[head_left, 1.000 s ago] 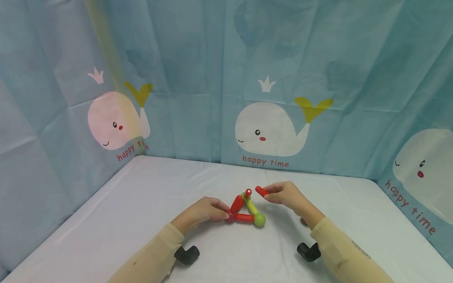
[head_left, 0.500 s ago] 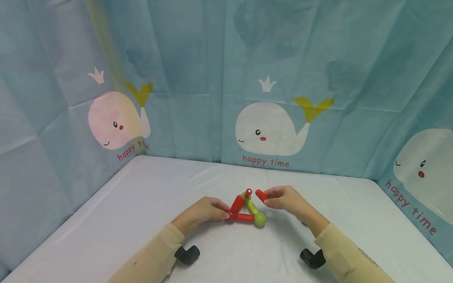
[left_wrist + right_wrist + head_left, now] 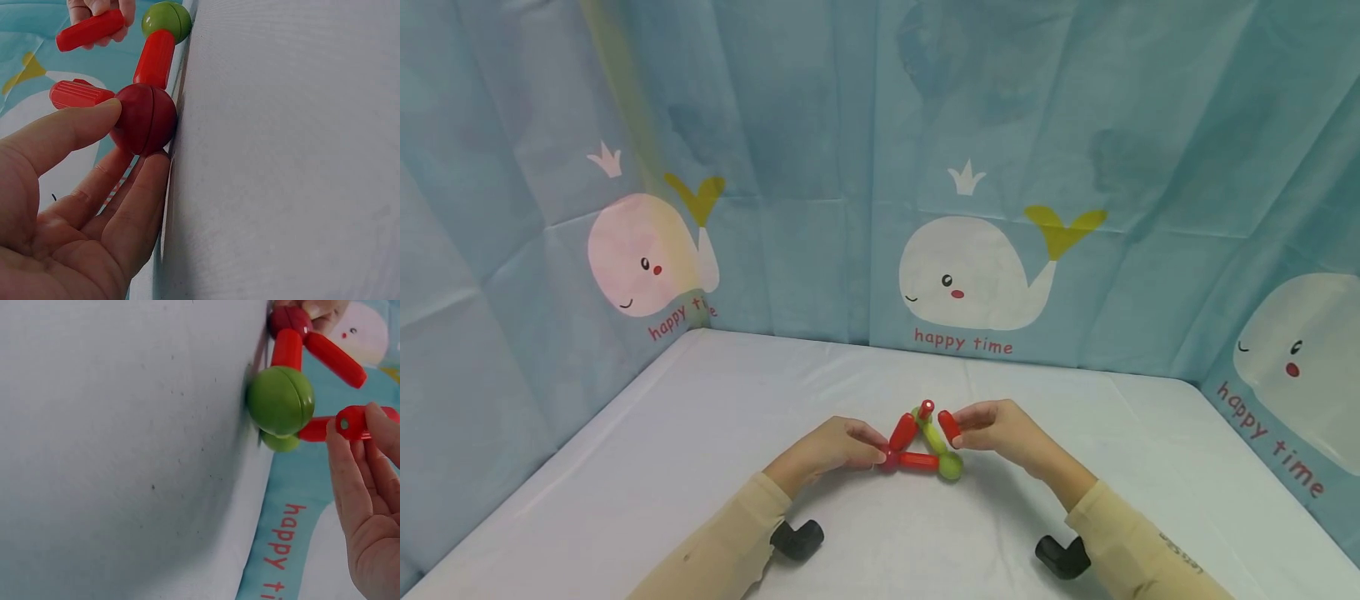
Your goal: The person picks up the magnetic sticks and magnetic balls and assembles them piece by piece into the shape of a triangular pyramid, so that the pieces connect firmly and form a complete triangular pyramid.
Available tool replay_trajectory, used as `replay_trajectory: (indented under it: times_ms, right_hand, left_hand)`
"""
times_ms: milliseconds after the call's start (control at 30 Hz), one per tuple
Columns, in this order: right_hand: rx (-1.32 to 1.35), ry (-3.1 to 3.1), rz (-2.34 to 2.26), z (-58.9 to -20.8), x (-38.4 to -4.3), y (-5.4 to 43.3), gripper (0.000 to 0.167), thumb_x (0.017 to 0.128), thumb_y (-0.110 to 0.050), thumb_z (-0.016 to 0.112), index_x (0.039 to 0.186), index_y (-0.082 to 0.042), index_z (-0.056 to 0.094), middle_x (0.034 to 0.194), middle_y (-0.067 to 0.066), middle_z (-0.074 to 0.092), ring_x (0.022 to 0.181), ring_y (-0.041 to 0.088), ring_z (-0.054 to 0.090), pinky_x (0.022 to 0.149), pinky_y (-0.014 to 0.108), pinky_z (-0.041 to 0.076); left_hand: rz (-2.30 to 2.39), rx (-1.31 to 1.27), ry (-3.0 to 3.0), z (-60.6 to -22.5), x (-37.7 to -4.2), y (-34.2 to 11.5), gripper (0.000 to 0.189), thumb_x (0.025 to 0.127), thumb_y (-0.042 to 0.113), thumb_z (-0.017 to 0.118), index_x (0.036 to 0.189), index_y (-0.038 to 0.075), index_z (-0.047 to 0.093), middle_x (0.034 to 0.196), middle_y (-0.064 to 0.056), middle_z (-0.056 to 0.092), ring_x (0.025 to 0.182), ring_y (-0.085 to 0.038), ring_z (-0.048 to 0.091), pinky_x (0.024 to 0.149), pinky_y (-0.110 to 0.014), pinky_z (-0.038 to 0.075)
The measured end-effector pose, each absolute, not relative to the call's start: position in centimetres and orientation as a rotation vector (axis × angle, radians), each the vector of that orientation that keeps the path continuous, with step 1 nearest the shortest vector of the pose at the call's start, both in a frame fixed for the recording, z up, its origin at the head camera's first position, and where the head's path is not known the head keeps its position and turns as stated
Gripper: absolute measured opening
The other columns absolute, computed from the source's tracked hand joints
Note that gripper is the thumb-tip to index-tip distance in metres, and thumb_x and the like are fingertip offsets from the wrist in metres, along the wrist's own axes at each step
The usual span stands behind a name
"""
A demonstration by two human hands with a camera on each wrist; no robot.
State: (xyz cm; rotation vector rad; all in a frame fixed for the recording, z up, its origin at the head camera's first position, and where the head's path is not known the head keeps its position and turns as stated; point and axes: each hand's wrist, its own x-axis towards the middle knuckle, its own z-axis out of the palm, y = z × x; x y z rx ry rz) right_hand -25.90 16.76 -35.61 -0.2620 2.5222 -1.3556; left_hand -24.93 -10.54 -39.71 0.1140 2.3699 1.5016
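My left hand (image 3: 842, 446) pinches a dark red ball (image 3: 145, 119) between thumb and fingertips. This ball is a corner of a triangle of toy balls and rods resting on the table. A red rod (image 3: 918, 461) joins it to a green ball (image 3: 950, 466) at the front right. From there a yellow-green rod (image 3: 933, 438) runs to another green ball (image 3: 281, 442) at the back. One red rod (image 3: 336, 359) slants up from the dark red ball; another red rod (image 3: 927, 408) rises at the back corner. My right hand (image 3: 1003, 429) pinches a loose red rod (image 3: 949, 427) above the front green ball, apart from it.
A white cloth (image 3: 700, 467) covers the table. Behind and at the sides hangs a blue curtain (image 3: 797, 167) printed with whales. Black curved pieces (image 3: 797, 541) sit at both wrists.
My right hand has come down slightly and inward, and the red rod in it has tilted steeper, nearer the front green ball. The left hand and the triangle stay put.
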Motion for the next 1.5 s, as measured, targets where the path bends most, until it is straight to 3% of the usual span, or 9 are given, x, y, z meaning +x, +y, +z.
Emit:
replay_trajectory:
  times_ms: [533,1100,1300,1500]
  right_hand:
    - [-0.352,2.425,-1.434,-36.3,-26.0,16.7,0.037,0.084,-0.015,0.078,0.116,0.001,0.068,0.105,0.008,0.074,0.093,0.014,0.068,0.089,0.035,0.058]
    - [-0.353,2.435,-1.437,-36.6,-25.8,16.6,0.034,0.083,-0.015,0.079,0.112,0.000,0.070,0.102,0.007,0.075,0.092,0.013,0.068,0.087,0.034,0.058]
    - [-0.312,2.476,-1.432,-36.2,-26.0,16.4,0.039,0.082,-0.021,0.080,0.117,-0.007,0.071,0.111,0.005,0.074,0.100,0.014,0.067,0.092,0.037,0.057]
    - [-0.366,2.471,-1.443,-35.8,-26.4,16.1,0.048,0.085,-0.021,0.078,0.129,-0.006,0.065,0.114,0.006,0.073,0.104,0.017,0.068,0.093,0.038,0.057]
  left_hand:
    - [1.506,0.117,2.368,-39.9,-25.1,-10.6,0.022,0.080,0.018,0.077,0.102,0.013,0.076,0.095,0.003,0.074,0.082,-0.011,0.065,0.077,-0.026,0.053]
    - [1.493,0.109,2.386,-39.8,-25.1,-10.5,0.022,0.080,0.018,0.077,0.101,0.014,0.076,0.095,0.003,0.073,0.083,-0.012,0.064,0.076,-0.026,0.052]
    - [1.441,0.097,2.418,-39.3,-25.0,-10.4,0.023,0.081,0.019,0.078,0.103,0.013,0.075,0.099,0.001,0.072,0.084,-0.012,0.065,0.080,-0.031,0.055]
    - [1.489,0.173,2.495,-38.3,-25.5,-10.5,0.030,0.083,0.020,0.078,0.111,0.010,0.073,0.107,-0.001,0.073,0.097,-0.014,0.065,0.091,-0.039,0.054]
